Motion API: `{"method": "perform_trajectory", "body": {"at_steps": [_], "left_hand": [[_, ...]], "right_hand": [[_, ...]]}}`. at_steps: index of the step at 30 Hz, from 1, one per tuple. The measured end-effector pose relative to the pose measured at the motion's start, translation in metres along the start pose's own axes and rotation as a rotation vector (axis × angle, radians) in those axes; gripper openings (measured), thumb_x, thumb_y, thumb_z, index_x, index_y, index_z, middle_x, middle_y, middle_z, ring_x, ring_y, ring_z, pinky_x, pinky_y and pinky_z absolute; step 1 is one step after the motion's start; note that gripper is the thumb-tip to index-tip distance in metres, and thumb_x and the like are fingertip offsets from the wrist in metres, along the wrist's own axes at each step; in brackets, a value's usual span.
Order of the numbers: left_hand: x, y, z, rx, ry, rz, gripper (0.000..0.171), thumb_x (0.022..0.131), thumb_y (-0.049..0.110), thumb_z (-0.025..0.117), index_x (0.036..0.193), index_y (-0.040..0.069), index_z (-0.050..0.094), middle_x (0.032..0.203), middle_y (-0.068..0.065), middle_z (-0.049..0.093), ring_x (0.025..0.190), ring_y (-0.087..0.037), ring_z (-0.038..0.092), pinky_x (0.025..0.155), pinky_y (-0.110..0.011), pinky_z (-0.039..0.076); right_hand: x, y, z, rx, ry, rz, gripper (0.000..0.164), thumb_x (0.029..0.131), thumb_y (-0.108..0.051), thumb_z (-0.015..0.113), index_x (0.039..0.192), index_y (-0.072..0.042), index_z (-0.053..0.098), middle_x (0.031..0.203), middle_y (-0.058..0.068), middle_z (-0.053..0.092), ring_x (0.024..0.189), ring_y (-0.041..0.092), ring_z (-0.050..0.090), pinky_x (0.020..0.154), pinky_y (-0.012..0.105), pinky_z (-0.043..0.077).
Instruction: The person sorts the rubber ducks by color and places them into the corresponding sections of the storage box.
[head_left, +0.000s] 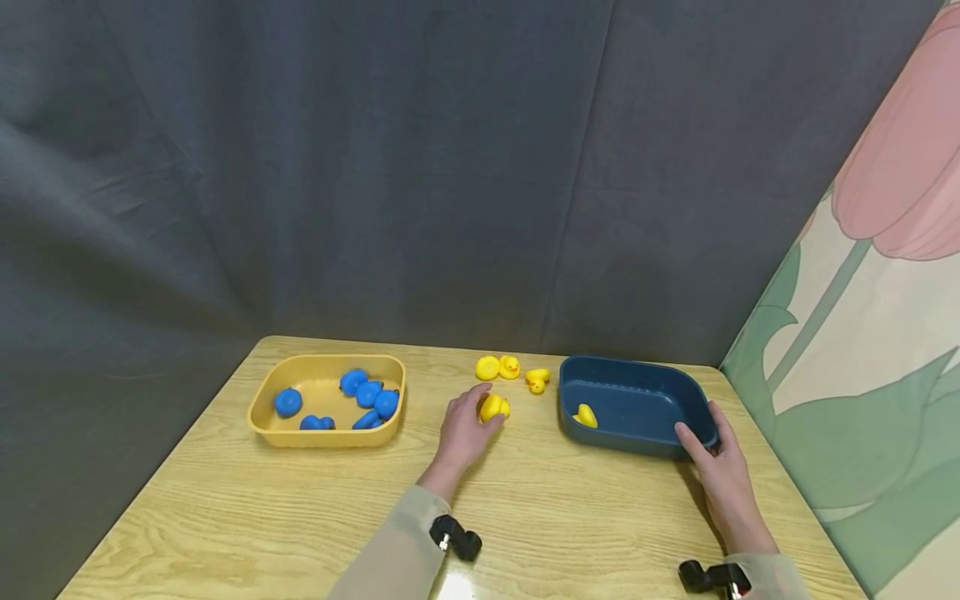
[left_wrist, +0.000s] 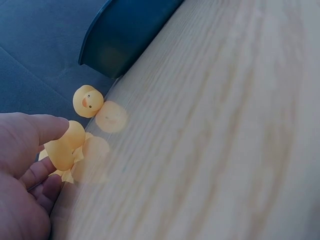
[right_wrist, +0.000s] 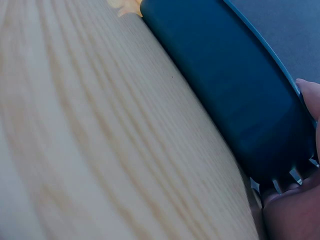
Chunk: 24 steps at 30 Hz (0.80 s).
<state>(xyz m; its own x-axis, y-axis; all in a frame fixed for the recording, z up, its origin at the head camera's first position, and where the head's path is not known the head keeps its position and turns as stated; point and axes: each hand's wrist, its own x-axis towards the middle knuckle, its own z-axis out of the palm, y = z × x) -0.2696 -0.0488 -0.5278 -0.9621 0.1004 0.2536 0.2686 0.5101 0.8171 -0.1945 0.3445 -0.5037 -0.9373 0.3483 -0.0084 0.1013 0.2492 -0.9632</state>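
My left hand (head_left: 461,433) holds a yellow rubber duck (head_left: 492,407) between thumb and fingers, near the middle of the table. In the left wrist view the thumb lies on one side of that duck (left_wrist: 61,152) and the fingers curl beneath it. My right hand (head_left: 726,483) grips the right end of a dark blue bin (head_left: 637,408), thumb over the rim. The right wrist view shows its fingers against the bin's outer wall (right_wrist: 235,85). Inside the bin, at its left, lies one yellow duck (head_left: 587,416).
Behind the left hand sit three more yellow ducks (head_left: 509,367) near the table's back edge. A yellow bin (head_left: 322,439) on the left contains several blue ducks (head_left: 288,402). A dark grey curtain (head_left: 450,183) hangs behind the wooden table (head_left: 547,517); a flower-patterned wall (head_left: 862,400) borders the right.
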Motion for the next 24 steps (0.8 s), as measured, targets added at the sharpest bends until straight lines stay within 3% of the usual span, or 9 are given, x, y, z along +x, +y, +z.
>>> {"method": "perform_trajectory", "body": {"at_steps": [13,24], "left_hand": [[-0.0004,0.0007,0.0010,-0.006,0.014,-0.014,0.056,0.101,0.015,0.082,0.153,0.005,0.062,0.133,-0.015,0.071,0.127,-0.037,0.060,0.106,-0.054,0.053],[0.0023,0.0000,-0.0007,-0.118,0.017,-0.046,0.058,0.100,0.014,0.084,0.153,0.003,0.062,0.134,-0.017,0.069,0.128,-0.037,0.062,0.111,-0.053,0.054]], "right_hand": [[-0.0027,-0.0018,0.0003,-0.016,-0.003,-0.008,0.094,0.113,-0.039,0.066,0.180,-0.023,0.001,0.185,0.004,-0.006,0.169,0.025,-0.007,0.134,0.032,0.005],[-0.0016,-0.0033,-0.0009,-0.019,-0.013,0.016,0.092,0.114,-0.035,0.064,0.179,-0.025,0.001,0.185,0.004,-0.005,0.169,0.026,-0.004,0.130,0.020,0.010]]}}
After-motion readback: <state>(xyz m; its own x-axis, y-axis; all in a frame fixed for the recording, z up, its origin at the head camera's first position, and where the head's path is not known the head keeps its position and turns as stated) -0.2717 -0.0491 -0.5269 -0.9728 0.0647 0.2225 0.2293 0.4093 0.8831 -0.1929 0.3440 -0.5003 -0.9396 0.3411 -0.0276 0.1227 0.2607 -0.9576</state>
